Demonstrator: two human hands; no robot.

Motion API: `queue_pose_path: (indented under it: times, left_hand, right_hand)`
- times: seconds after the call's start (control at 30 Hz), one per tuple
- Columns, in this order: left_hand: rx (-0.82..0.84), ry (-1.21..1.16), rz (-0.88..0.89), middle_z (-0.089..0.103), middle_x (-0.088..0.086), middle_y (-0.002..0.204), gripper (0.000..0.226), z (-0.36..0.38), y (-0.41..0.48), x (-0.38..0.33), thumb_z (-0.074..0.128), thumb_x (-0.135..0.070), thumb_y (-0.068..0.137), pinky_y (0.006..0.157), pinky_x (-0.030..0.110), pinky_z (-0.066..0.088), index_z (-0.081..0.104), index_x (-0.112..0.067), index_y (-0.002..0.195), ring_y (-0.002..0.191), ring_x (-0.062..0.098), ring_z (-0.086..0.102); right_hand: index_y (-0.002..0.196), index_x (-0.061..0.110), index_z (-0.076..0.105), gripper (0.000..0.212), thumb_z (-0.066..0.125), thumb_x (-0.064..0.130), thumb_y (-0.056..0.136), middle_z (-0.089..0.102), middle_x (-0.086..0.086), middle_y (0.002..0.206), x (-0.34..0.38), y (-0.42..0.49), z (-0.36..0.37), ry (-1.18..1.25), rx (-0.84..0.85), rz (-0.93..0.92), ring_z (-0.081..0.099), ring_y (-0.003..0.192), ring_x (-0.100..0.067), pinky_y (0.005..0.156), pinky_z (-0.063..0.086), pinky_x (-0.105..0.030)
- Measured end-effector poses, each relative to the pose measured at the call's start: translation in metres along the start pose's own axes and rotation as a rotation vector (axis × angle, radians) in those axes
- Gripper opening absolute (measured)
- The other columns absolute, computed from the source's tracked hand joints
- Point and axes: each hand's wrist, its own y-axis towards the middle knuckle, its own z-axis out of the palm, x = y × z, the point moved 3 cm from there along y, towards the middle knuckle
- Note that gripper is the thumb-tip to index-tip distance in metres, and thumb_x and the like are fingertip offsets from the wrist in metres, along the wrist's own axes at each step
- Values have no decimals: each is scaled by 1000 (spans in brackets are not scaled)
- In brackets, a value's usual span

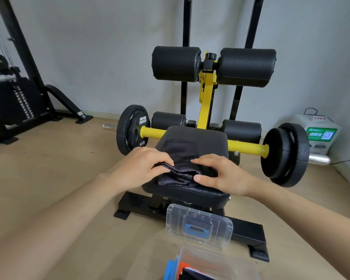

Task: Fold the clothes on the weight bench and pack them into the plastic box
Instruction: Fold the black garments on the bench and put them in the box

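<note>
A black perforated mesh garment [180,164] lies bunched on the black padded seat of the weight bench [206,138]. My left hand [143,164] grips its left edge, pinching a fold between thumb and fingers. My right hand [220,174] holds its right side, thumb under a fold and fingers on top. The clear plastic box [220,261] with blue clips stands on the floor at the bottom of the head view, with orange and dark folded cloth [190,271] inside. Its clear lid [198,225] with a blue handle leans up against the bench base.
A yellow bar with black weight plates [132,129] crosses behind the seat, with roller pads [247,65] above. A weight-stack machine [12,98] stands at the far left. A white container with a green label [319,136] sits by the wall at right. The floor is light wood.
</note>
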Motion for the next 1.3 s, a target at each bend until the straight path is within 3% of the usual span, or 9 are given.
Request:
queue_pose_path:
  times: [0.2, 0.33, 0.43, 0.57, 0.73, 0.87, 0.93, 1.1, 1.3]
  left_hand:
    - [147, -70, -53, 61, -26, 128, 54, 11, -18, 12, 71, -62, 73, 104, 31, 47, 66, -43, 123, 121, -6, 54]
    - [117, 17, 2, 64, -22, 123, 47, 13, -17, 6, 80, -46, 77, 99, 29, 49, 67, -37, 121, 114, -3, 57]
    - [36, 17, 23, 71, -18, 113, 30, 12, -16, 2, 79, -30, 84, 89, 31, 56, 74, -32, 113, 102, -1, 64]
    - [-70, -54, 15, 63, -36, 82, 23, 10, -16, -12, 82, -29, 81, 65, 3, 44, 77, -33, 103, 70, -15, 59]
    - [-231, -97, 23, 44, -33, 52, 15, 26, -11, -41, 78, -41, 79, 55, 23, 48, 77, -33, 92, 52, -10, 49]
    - [-113, -162, 33, 68, -25, 72, 29, 30, -8, -51, 76, -53, 75, 64, 19, 55, 78, -35, 97, 67, -8, 64]
    - [-51, -217, 38, 72, -25, 81, 28, 27, -6, -49, 72, -52, 77, 65, 13, 53, 78, -34, 98, 76, -7, 68]
    - [-250, 50, -112, 69, -25, 82, 13, 18, 4, -28, 65, -46, 89, 66, 21, 52, 75, -40, 95, 83, -5, 61]
    - [-134, 115, -388, 66, -18, 90, 35, 26, 18, -3, 57, -69, 85, 70, 27, 50, 73, -39, 97, 91, 4, 60]
  right_hand:
    - [145, 40, 42, 69, 52, 69, 84, 40, 3, 147, 2, 2, 10, -198, 44, 34, 34, 130, -26, 112, 29, -45]
    - [142, 38, 46, 74, 63, 70, 77, 42, 4, 128, 8, 3, 12, -229, -11, 18, 37, 120, -23, 106, 36, -46]
    - [141, 34, 47, 74, 71, 60, 77, 41, 3, 119, 9, 4, 14, -283, -39, -45, 39, 113, -21, 102, 40, -44]
    - [141, 33, 49, 72, 78, 49, 77, 42, 4, 112, 0, -1, 1, -168, -6, -72, 43, 105, -15, 100, 42, -37]
    - [132, 34, 59, 65, 84, 43, 72, 47, 5, 113, -1, -17, -8, 80, -40, -168, 50, 106, -5, 93, 43, -17]
    - [107, 29, 75, 26, 71, 44, 85, 51, 7, 115, -1, -23, -8, 120, 4, -139, 50, 112, -5, 96, 41, -22]
    - [98, 25, 78, 27, 64, 45, 89, 51, 7, 116, -8, -24, -10, 217, 25, -40, 51, 112, -4, 98, 43, -25]
    - [78, 20, 77, 16, 76, 35, 82, 59, 6, 104, -10, -19, -3, 205, -146, 72, 54, 97, 4, 83, 39, -11]
    - [100, 22, 55, 49, 83, 48, 70, 59, 9, 97, -3, -12, 6, 183, -314, 284, 57, 90, -7, 73, 44, -20]
